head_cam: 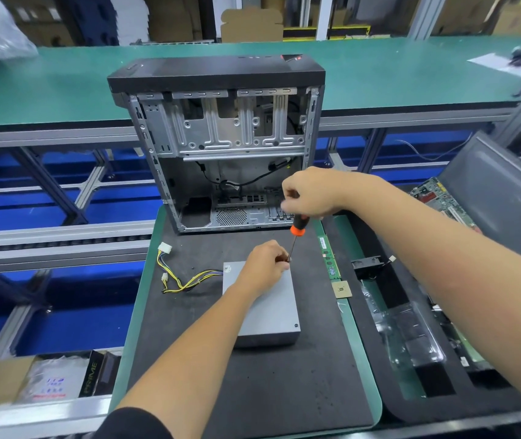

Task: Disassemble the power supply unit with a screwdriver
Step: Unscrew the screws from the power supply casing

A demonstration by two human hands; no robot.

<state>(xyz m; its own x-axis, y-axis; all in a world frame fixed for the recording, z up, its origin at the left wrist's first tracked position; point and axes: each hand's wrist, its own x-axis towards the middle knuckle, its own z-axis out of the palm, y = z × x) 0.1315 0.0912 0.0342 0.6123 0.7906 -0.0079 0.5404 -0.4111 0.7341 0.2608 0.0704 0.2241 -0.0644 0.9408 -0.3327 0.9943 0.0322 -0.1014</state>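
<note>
Two hands share one screw at the far right corner of the PSU (262,307), the grey box lying flat at about 6 o'clock on the dark mat (253,391), just below the frame's centre. Lying flat keeps its lid facing up, so the tool can come down on the corner.

At 3 o'clock from centre, the right hand (311,193) is curled round the top of the screwdriver (297,231), fingers wrapped on the black and orange handle. Gripping high probably lets it spin the handle and press down at once. From there the shaft slopes down toward 7 o'clock into the left hand.

Resting on the PSU's far edge, the left hand (264,266) has its fingers bent in, pinching around the shaft near the tip. My guess is that it steadies the bit on the screw head and weighs the box down so that it won't turn. The tip and screw are hidden by the fingers, so I cannot tell whether the bit is seated.

Yellow and black cables (186,282) trail from the PSU toward 9 o'clock, out of the way. Behind it at 12 o'clock the open case (221,147) stands upright. A RAM stick (329,256) and a CPU (341,289) lie at 3 o'clock from the PSU, by the mat's right edge.
</note>
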